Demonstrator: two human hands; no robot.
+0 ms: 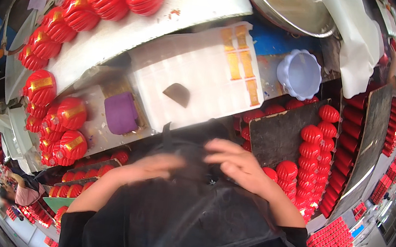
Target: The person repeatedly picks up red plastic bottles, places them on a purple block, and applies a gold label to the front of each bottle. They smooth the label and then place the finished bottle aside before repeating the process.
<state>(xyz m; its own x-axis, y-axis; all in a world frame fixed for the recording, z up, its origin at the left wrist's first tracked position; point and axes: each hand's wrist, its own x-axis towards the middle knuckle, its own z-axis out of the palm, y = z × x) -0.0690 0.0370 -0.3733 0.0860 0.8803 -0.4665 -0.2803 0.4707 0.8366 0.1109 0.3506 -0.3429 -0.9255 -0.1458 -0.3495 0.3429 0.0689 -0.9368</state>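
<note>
Both hands sit over the black apron (pixel 185 217), no object visible in either. Right hand (pixel 240 166): fingers spread. Left hand (pixel 152 165): fingers extended, tips motion-blurred; contact with apron, can't tell. From the hands: white sheet (pixel 165 69) at 12 o'clock, gold strips (pixel 234 66) along its far-right edge. Grey wedge (pixel 178 94) on the sheet, 11 o'clock. Purple cloth (pixel 121 113), 10 o'clock. Lilac bowl (pixel 303 80), 1 o'clock. Stacked red ornaments (pixel 310 149), 3 o'clock.
</note>
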